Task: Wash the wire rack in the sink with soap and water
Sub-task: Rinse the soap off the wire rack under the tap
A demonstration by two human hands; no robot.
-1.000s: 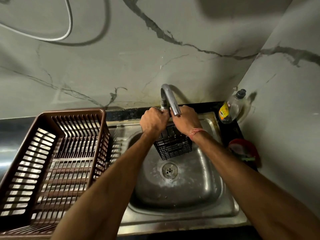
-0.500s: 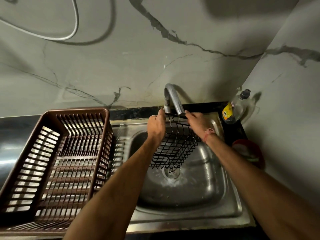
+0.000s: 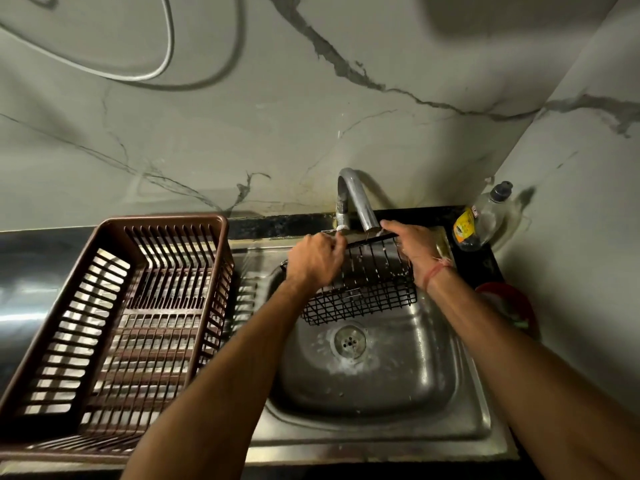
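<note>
Head view: my left hand (image 3: 317,259) and right hand (image 3: 412,249) grip the rack (image 3: 367,289), now tilted flatter under the tap (image 3: 356,199) to rinse.

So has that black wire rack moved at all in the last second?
Yes. The wire rack has been tilted and opened out toward the drain; it was bunched up under the faucet spout. Both hands grip its top edge.

The left hand (image 3: 317,259) covers the near left corner of the wire rack (image 3: 363,289), hiding its grip there. The right forearm blocks part of a red object (image 3: 509,306) beside the sink (image 3: 450,393). The brown dish basket (image 3: 114,327) is cut off at the left edge. The soap bottle (image 3: 481,220) label is too small to read.
</note>
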